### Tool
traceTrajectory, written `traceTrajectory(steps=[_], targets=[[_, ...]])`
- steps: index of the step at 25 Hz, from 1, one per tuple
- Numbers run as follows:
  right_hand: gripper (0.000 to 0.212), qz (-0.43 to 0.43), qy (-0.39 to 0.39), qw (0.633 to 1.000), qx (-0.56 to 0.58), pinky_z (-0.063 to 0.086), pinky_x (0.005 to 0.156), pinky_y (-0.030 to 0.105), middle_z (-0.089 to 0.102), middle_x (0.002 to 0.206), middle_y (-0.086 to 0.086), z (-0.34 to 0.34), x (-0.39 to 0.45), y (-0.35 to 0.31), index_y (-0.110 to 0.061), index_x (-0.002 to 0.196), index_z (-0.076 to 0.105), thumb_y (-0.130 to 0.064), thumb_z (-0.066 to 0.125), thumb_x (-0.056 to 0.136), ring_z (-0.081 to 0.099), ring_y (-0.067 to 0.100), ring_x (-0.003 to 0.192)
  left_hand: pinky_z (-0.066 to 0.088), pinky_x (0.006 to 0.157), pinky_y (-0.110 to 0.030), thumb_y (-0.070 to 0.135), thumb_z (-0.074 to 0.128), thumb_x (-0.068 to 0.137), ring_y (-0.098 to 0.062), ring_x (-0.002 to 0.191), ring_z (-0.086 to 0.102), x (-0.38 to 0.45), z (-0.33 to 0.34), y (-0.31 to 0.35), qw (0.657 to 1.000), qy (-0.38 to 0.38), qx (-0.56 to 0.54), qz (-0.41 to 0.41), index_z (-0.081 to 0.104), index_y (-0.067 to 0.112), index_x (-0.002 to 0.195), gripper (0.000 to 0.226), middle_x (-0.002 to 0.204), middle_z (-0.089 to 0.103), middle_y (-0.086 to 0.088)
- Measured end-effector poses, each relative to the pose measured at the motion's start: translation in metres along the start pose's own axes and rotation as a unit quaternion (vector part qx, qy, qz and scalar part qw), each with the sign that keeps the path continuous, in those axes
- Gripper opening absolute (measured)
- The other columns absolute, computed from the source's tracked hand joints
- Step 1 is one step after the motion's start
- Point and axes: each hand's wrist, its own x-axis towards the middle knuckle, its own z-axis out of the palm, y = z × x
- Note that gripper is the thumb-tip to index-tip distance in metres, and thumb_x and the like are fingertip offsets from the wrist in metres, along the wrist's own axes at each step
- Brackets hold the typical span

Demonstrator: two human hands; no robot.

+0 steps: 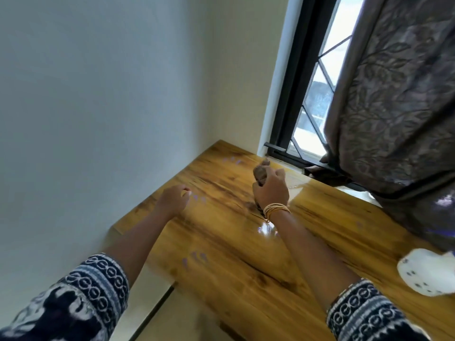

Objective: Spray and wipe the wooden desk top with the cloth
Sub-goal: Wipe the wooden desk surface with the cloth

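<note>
Hands are working over the glossy wooden tabletop (246,254): right hand (270,188) is gripping a bunched brown cloth (261,172) near the window; left hand (173,199) is hovering loosely curled, empty. Bunching could leave streaks.

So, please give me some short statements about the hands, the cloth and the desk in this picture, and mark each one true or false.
1. The right hand holds a bunched brown cloth in its grip. True.
2. The left hand holds a spray bottle. False: it holds nothing and hovers over the glossy wooden desk top.
3. A white spotted object lies at the desk's right edge. True.
4. The dark patterned curtain covers the whole window. False: the barred window shows to its left.
5. Thin gold bangles sit on the right wrist. True.
</note>
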Motion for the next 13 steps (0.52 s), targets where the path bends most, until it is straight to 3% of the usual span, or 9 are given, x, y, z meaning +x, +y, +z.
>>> traceTrajectory(steps=[2,4,7,13], targets=[[0.066,-0.053,-0.070,0.987,-0.132,0.052,0.083,0.043,0.042,0.133,0.009,0.023,0.007,-0.010,-0.027,0.133,0.047,-0.046,0.070,0.075,0.050,0.032,0.116,0.044,0.097,-0.038,0.022,0.052,0.097,-0.032,0.119,0.056,0.019,-0.004,-0.010,1.000,-0.014,0.021,0.014,0.062,0.009,0.123,0.031,0.126,0.063,-0.014],[0.075,-0.044,-0.114,0.973,-0.194,0.049,0.091,0.046,0.042,0.138,0.009,0.046,0.012,-0.015,-0.028,0.135,0.046,-0.066,0.063,0.072,0.045,0.033,0.122,0.043,0.098,-0.038,0.024,0.049,0.098,-0.032,0.121,0.054,0.034,-0.005,-0.017,0.998,-0.035,0.052,0.032,0.057,0.011,0.129,0.034,0.132,0.059,-0.013],[0.073,-0.037,-0.149,0.971,-0.182,0.043,0.100,0.048,0.042,0.143,0.010,0.076,0.021,-0.015,-0.026,0.140,0.043,-0.066,0.056,0.080,0.043,0.033,0.128,0.044,0.098,-0.038,0.026,0.045,0.099,-0.029,0.121,0.053,0.052,0.000,-0.032,0.995,-0.061,0.076,0.035,0.054,0.015,0.132,0.035,0.137,0.055,-0.009],[0.070,-0.029,-0.190,0.961,-0.199,0.027,0.111,0.055,0.020,0.160,0.010,0.122,0.035,0.004,-0.039,0.149,0.023,-0.070,0.040,0.089,0.020,0.037,0.145,0.040,0.103,-0.040,0.030,0.042,0.102,-0.029,0.132,0.046,0.073,0.017,-0.045,0.989,-0.065,0.124,0.038,0.046,0.013,0.140,0.042,0.150,0.043,-0.007]])
